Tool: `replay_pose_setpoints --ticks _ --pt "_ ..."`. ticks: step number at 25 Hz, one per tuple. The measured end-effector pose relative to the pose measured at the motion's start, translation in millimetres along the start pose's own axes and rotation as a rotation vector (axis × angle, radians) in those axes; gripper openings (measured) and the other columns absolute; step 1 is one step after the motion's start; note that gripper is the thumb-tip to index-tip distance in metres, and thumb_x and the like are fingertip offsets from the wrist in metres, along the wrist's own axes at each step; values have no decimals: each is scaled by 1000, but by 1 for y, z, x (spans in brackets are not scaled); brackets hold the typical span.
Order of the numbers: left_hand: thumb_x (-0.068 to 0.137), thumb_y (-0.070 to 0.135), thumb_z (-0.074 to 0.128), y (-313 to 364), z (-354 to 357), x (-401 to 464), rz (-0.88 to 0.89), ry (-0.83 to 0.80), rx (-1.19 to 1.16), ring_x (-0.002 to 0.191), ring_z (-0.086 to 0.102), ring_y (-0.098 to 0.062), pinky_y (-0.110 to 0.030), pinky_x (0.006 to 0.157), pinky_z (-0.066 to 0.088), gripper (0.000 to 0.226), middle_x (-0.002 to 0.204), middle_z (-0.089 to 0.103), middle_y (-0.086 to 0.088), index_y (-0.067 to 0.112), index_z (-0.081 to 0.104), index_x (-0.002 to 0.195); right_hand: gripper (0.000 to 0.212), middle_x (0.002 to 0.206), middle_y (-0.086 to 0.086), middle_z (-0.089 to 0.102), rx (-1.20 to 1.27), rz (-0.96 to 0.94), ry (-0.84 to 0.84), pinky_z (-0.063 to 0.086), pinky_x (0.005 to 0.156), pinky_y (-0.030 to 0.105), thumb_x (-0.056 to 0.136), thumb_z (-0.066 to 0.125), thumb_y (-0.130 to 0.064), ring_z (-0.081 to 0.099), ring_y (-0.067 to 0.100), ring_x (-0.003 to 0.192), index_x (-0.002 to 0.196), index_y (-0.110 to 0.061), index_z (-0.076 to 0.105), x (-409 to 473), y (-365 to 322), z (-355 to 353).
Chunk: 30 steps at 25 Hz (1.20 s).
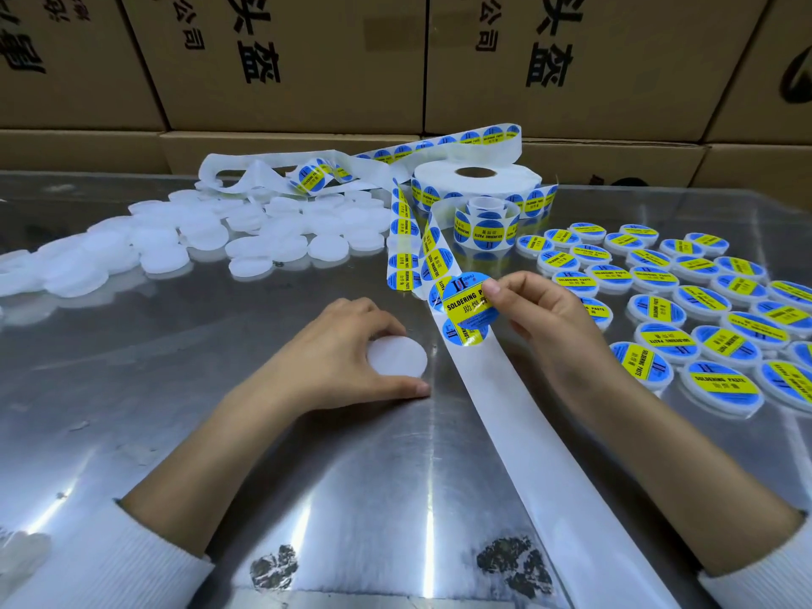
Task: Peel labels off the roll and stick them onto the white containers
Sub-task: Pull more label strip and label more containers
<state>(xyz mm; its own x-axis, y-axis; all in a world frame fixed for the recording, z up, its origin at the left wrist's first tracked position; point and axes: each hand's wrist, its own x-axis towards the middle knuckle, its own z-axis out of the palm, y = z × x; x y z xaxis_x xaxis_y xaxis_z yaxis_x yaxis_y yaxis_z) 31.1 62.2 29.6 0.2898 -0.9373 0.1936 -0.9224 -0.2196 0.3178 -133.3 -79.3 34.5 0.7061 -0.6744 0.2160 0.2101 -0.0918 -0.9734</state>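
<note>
The left hand covers the near-left part of a plain white container on the metal bench, so only its round top shows; the fingers curl around its rim, the thumb lying along the near edge. The right hand pinches a round blue and yellow label between thumb and forefinger at the label's right edge, and the fingers hide the end of the printed words. This label is lifted partly off the backing strip, just right of and above the container, not touching it. The strip runs toward the bottom edge, where it is cut off. Behind, the big label roll lies flat, with a smaller roll in front of it. A heap of unlabelled containers lies at the left, cut by the frame edge, and labelled containers stand in rows at the right. Cardboard boxes fill the background; their print is only partly readable.
</note>
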Motion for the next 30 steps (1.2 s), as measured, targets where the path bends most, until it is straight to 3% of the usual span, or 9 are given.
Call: replay_pose_setpoints --ticks 4,9,14,21,30 --pt "68 40 81 6 0 1 119 224 -203 103 52 -9 -24 91 42 60 109 54 7 25 60 121 16 75 -4 71 78 45 -53 48 66 11 70 67 -35 63 2 68 68 -20 69 -1 2 1" --pt "70 18 82 18 1 2 214 392 -334 101 58 -6 -9 81 41 78 120 60 3 16 44 138 14 83 -3 73 135 178 -144 51 74 13 65 68 -38 67 5 78 66 -24 71 -4 1 5" --pt "66 22 85 26 3 -1 239 373 -404 91 62 -3 -8 78 45 92 120 62 6 18 35 142 11 78 -5 73 80 224 -168 51 69 12 67 68 -37 66 2 69 62 -27 69 -6 2 8" --pt "62 26 88 28 3 -2 262 391 -421 86 63 5 -19 80 52 98 119 64 6 21 33 143 14 77 -1 73 68 215 -157 52 66 13 65 70 -35 66 4 62 62 -22 65 -7 3 9" --pt "62 34 86 29 3 -2 298 413 -443 83 63 5 -22 78 53 98 117 66 3 22 33 143 15 77 6 71 52 190 -129 54 77 24 63 71 -33 63 12 66 60 -20 65 -7 3 11"
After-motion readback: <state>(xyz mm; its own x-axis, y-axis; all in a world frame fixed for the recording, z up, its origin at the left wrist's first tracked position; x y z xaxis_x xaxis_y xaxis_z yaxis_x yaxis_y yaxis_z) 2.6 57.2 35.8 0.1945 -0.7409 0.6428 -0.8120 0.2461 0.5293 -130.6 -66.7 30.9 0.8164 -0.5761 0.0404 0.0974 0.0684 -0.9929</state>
